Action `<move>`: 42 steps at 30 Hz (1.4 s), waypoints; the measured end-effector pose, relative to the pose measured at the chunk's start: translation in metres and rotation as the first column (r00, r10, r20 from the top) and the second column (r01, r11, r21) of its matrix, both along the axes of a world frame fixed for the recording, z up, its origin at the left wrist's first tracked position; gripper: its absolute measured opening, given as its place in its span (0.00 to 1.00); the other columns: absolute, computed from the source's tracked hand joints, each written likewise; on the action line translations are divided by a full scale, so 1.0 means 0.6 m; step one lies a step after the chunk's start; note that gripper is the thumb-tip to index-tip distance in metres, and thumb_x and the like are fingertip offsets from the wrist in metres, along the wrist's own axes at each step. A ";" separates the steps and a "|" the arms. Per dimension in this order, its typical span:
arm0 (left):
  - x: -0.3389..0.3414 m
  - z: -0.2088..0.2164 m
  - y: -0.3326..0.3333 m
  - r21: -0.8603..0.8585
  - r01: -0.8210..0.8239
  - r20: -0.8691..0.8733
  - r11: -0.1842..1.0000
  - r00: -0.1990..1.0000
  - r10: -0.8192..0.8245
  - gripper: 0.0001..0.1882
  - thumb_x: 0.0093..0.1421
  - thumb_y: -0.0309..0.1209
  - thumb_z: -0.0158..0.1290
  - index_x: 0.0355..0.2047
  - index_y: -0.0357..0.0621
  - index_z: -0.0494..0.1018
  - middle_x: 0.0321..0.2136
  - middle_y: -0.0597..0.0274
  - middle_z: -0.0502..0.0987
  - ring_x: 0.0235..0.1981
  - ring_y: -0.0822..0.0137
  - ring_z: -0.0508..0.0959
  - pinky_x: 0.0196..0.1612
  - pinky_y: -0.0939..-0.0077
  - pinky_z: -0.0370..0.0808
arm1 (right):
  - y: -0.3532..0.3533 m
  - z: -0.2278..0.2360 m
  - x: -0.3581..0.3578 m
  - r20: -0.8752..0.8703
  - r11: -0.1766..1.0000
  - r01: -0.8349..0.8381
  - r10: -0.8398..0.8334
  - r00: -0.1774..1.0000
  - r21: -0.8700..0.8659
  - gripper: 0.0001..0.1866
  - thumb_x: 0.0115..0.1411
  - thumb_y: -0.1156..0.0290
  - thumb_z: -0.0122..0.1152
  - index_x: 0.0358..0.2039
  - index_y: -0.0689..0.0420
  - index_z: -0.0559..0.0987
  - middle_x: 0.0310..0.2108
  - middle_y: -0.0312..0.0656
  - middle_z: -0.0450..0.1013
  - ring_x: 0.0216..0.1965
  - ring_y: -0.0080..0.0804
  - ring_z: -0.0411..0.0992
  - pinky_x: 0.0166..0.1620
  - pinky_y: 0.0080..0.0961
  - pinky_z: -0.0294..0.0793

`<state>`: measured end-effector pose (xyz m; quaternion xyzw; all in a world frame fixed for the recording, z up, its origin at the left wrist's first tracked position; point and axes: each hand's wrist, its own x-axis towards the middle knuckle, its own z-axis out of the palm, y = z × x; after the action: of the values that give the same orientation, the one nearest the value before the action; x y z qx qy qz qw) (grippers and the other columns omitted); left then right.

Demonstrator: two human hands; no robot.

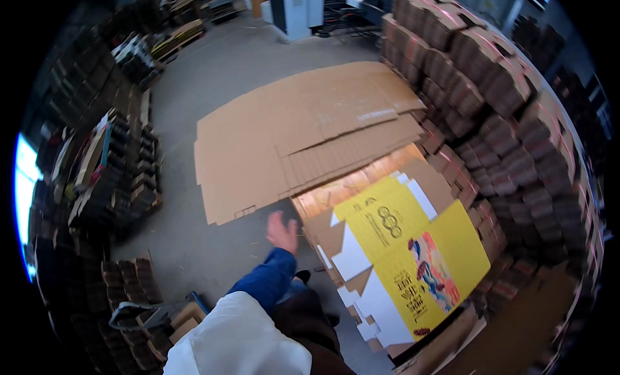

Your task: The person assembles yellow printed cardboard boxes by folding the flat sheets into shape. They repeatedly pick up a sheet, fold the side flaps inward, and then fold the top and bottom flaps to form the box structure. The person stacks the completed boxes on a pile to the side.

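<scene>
My left hand (282, 232) reaches forward out of a blue sleeve, fingers apart and holding nothing. It hovers just left of a stack of flat carton blanks (400, 259), whose top sheet is yellow and white with a printed figure. The brown edge of that stack (323, 204) is the thing nearest to the hand. My right hand is out of view. A white garment (239, 343) and dark trousers fill the lower edge.
Large brown corrugated sheets (310, 130) lie spread on the grey concrete floor (194, 246) ahead. Tall bundled stacks of folded cartons (491, 97) wall off the right. Dark carton stacks (123, 168) stand at the left, pallets (181, 36) and a white cabinet (297, 10) at the back.
</scene>
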<state>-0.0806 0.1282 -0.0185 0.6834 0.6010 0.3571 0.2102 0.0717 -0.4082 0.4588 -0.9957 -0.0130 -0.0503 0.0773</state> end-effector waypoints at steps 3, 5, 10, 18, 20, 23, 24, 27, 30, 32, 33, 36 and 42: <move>-0.276 -0.096 0.215 -0.270 -0.573 -0.443 0.774 0.788 0.428 0.43 0.58 0.48 0.61 0.69 0.52 0.58 0.70 0.56 0.58 0.69 0.55 0.59 0.60 0.22 0.58 | 0.215 -0.069 0.025 -0.186 0.934 -0.274 0.234 0.954 -0.231 0.28 0.69 0.52 0.52 0.49 0.70 0.77 0.43 0.64 0.77 0.43 0.61 0.76 0.45 0.47 0.74; -0.425 -0.180 0.310 -0.274 -0.593 -0.474 0.757 0.768 0.431 0.45 0.56 0.50 0.62 0.68 0.44 0.58 0.65 0.48 0.64 0.66 0.50 0.64 0.64 0.41 0.63 | 0.359 -0.124 0.028 -0.359 0.898 -0.324 0.209 0.910 -0.298 0.29 0.67 0.47 0.50 0.40 0.66 0.78 0.37 0.62 0.77 0.41 0.59 0.76 0.45 0.49 0.74; -0.569 -0.232 0.523 -0.447 -0.379 -0.199 0.811 0.925 0.323 0.36 0.59 0.49 0.58 0.60 0.34 0.68 0.50 0.40 0.78 0.54 0.46 0.76 0.60 0.60 0.71 | 0.400 -0.517 0.076 -0.420 0.937 -0.344 0.286 0.861 -0.066 0.22 0.54 0.57 0.64 0.42 0.61 0.78 0.36 0.58 0.79 0.39 0.58 0.78 0.41 0.48 0.77; -0.627 -0.145 0.454 -0.729 0.262 0.589 0.633 0.711 0.384 0.19 0.69 0.36 0.51 0.56 0.38 0.70 0.49 0.56 0.78 0.50 0.60 0.78 0.53 0.65 0.76 | 0.550 -0.610 0.083 -0.503 0.971 -0.189 0.092 0.859 -0.145 0.29 0.55 0.49 0.63 0.45 0.61 0.71 0.41 0.59 0.77 0.42 0.59 0.78 0.44 0.51 0.77; -0.605 -0.075 0.440 -0.627 0.388 0.693 0.676 0.674 0.255 0.18 0.71 0.34 0.49 0.58 0.40 0.68 0.52 0.59 0.77 0.53 0.63 0.76 0.56 0.68 0.73 | 0.528 -0.610 0.090 -0.487 0.977 -0.170 0.086 0.869 -0.130 0.28 0.55 0.49 0.63 0.43 0.60 0.70 0.40 0.58 0.77 0.41 0.58 0.78 0.43 0.52 0.77; -0.587 0.052 0.446 -0.513 0.332 0.727 0.792 0.659 0.195 0.20 0.71 0.33 0.49 0.60 0.40 0.68 0.52 0.61 0.77 0.53 0.66 0.76 0.57 0.71 0.73 | 0.499 -0.626 0.087 -0.477 0.972 -0.199 0.119 0.871 -0.121 0.29 0.55 0.49 0.63 0.45 0.61 0.70 0.40 0.58 0.77 0.41 0.58 0.78 0.43 0.52 0.77; -0.584 0.106 0.453 -0.457 0.285 0.726 0.843 0.666 0.169 0.20 0.71 0.33 0.50 0.61 0.40 0.68 0.53 0.62 0.77 0.53 0.66 0.76 0.57 0.72 0.73 | 0.498 -0.629 0.084 -0.473 0.975 -0.194 0.120 0.873 -0.111 0.30 0.54 0.49 0.64 0.45 0.62 0.70 0.40 0.58 0.77 0.41 0.58 0.78 0.44 0.52 0.77; -0.561 0.289 0.444 -0.242 0.382 0.658 0.892 0.740 -0.139 0.22 0.71 0.32 0.50 0.62 0.39 0.67 0.54 0.62 0.76 0.54 0.69 0.75 0.57 0.76 0.71 | 0.506 -0.613 0.080 -0.495 0.980 -0.189 0.135 0.858 -0.061 0.31 0.53 0.50 0.64 0.46 0.63 0.70 0.41 0.58 0.77 0.42 0.58 0.78 0.46 0.50 0.77; -0.508 0.505 0.391 -0.097 0.385 0.574 0.918 0.775 -0.264 0.20 0.72 0.30 0.48 0.61 0.37 0.68 0.52 0.62 0.77 0.51 0.73 0.75 0.56 0.79 0.70 | 0.503 -0.604 0.087 -0.450 0.971 -0.238 0.224 0.865 0.026 0.32 0.52 0.47 0.66 0.44 0.63 0.71 0.38 0.60 0.78 0.41 0.59 0.79 0.44 0.50 0.78; -0.432 0.652 0.300 0.007 0.413 0.519 0.911 0.777 -0.356 0.22 0.72 0.29 0.46 0.63 0.33 0.65 0.55 0.58 0.76 0.54 0.70 0.75 0.59 0.77 0.69 | 0.499 -0.586 0.093 -0.483 0.966 -0.242 0.257 0.837 0.095 0.34 0.52 0.45 0.66 0.46 0.63 0.71 0.41 0.60 0.78 0.44 0.58 0.78 0.46 0.49 0.78; -0.382 0.709 0.245 0.047 0.419 0.422 0.907 0.814 -0.398 0.22 0.71 0.28 0.45 0.63 0.32 0.65 0.55 0.57 0.76 0.54 0.68 0.75 0.59 0.77 0.69 | 0.489 -0.570 0.096 -0.500 0.964 -0.243 0.265 0.824 0.110 0.35 0.53 0.45 0.66 0.48 0.64 0.72 0.42 0.60 0.78 0.45 0.58 0.78 0.46 0.48 0.77; -0.212 0.810 0.041 0.193 0.465 -0.116 0.864 0.885 -0.450 0.22 0.67 0.24 0.43 0.60 0.30 0.67 0.46 0.53 0.80 0.47 0.69 0.78 0.53 0.75 0.73 | 0.494 -0.495 0.077 -0.354 0.826 -0.399 0.539 0.764 0.398 0.44 0.56 0.41 0.64 0.62 0.64 0.66 0.52 0.61 0.74 0.52 0.51 0.75 0.53 0.42 0.75; 0.033 0.670 -0.337 -0.036 0.873 -0.634 0.486 0.356 -0.686 0.28 0.58 0.32 0.57 0.58 0.32 0.67 0.52 0.42 0.74 0.54 0.50 0.76 0.47 0.61 0.79 | 0.466 -0.271 0.008 0.195 -0.324 0.195 0.851 0.489 0.926 0.39 0.67 0.51 0.60 0.67 0.65 0.59 0.57 0.49 0.70 0.55 0.36 0.71 0.54 0.31 0.74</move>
<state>-0.0605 -0.0740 0.3837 0.9820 0.1636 0.0770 0.0555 0.0766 -0.1284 0.2963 -0.4132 -0.2976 0.3512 0.7858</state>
